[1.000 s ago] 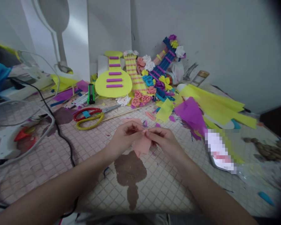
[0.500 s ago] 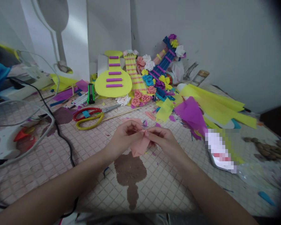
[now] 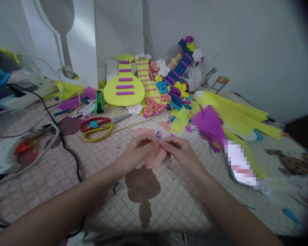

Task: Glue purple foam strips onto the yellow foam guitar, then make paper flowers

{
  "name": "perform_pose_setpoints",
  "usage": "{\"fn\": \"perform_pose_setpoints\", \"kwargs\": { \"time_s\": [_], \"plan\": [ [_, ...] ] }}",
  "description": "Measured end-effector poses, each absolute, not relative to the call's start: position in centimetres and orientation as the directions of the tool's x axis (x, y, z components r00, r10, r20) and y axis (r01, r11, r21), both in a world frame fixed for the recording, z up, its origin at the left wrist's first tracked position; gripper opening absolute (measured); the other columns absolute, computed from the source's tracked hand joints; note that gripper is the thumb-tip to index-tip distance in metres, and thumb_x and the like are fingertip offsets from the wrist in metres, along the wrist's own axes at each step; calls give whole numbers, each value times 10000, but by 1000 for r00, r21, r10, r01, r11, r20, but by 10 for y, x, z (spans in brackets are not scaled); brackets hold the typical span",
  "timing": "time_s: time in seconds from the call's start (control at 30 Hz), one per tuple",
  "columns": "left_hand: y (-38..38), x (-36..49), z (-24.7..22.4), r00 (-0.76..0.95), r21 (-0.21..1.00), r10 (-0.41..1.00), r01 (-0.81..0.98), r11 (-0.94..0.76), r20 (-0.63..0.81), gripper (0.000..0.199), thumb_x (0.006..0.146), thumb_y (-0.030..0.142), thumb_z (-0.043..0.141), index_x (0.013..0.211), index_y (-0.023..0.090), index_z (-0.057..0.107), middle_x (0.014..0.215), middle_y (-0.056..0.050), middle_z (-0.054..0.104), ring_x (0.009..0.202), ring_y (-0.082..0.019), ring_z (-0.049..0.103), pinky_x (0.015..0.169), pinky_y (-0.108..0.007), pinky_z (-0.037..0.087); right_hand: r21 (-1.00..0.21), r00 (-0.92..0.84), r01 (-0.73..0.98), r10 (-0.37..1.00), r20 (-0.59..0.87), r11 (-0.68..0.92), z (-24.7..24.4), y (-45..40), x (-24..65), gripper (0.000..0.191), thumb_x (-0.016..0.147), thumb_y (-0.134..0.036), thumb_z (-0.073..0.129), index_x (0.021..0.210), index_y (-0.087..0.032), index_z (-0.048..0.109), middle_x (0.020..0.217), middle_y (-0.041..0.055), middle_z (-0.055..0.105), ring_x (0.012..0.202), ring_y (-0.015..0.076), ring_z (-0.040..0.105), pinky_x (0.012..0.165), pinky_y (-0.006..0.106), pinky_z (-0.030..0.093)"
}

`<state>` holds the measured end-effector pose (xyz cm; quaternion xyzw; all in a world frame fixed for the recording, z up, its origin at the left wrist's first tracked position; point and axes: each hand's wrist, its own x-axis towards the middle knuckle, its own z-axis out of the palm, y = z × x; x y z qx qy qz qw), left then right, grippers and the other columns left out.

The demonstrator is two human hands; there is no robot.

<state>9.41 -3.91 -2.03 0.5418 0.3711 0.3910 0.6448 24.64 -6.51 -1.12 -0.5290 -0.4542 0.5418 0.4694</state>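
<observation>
Far left: white plastic glue gun on the grid-patterned table cover, with a black cable running just right of it. Behind, a white board with a guitar-shaped cutout stands upright. Next, scissors with one red and one yellow handle, lying flat, tips pointing right; green and black box cutter just behind them. Flat yellow guitar shape with purple bars leans at the back.

Centre: left hand narrow, thumb and fingers pinching the top of a small peach crepe paper piece. Paper sits between the hands and hangs below the fingertips, near a brown guitar-shaped patch on the cover. Right hand also narrow, pinching the same paper from its right side; some fingertips hidden, can't tell their exact grip.

Right of centre, at back: dark blue paper guitar neck, tilted right, flowers around it. Then crumpled purple paper sheet, long yellow paper sheets beside it, and a pixelated bright-screened device nearer the front.
</observation>
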Motion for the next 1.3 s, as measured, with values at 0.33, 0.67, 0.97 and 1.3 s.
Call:
{"fn": "perform_pose_setpoints", "kwargs": {
  "time_s": [0.33,0.67,0.97,1.3],
  "plan": [
    [-40,93,-23,427,999,903,28,40,-48,195,734,345,600,699,162,656,714,-14,646,666,-129,575,601,-235,447,-988,24,-68,990,-140,-138,-14,-65,246,158,652,-334,684,670,-181,647,607,-18,548,565,94,464,524,240,353],
    [-41,93,-20,428,999,904,42,13,-29,198,735,339,588,713,156,659,701,-17,643,647,-125,565,582,-231,436,-993,22,19,993,-120,-120,-10,-65,246,132,658,-309,670,669,-177,667,580,-24,559,534,84,464,524,238,362],
    [-41,92,-21,430,998,902,63,5,-32,215,737,349,580,694,153,658,675,-13,633,635,-129,561,558,-225,427,-995,16,23,995,-98,-99,-14,-65,247,141,664,-322,664,673,-181,662,601,-17,579,547,92,479,530,241,368],
    [-43,92,-20,466,995,881,85,49,-83,253,751,379,569,702,138,628,588,14,558,526,-87,485,482,-199,345,-995,8,24,996,-94,-95,-14,-65,247,111,686,-291,655,679,-181,667,609,-21,581,553,83,477,530,231,361]
  ]
}}
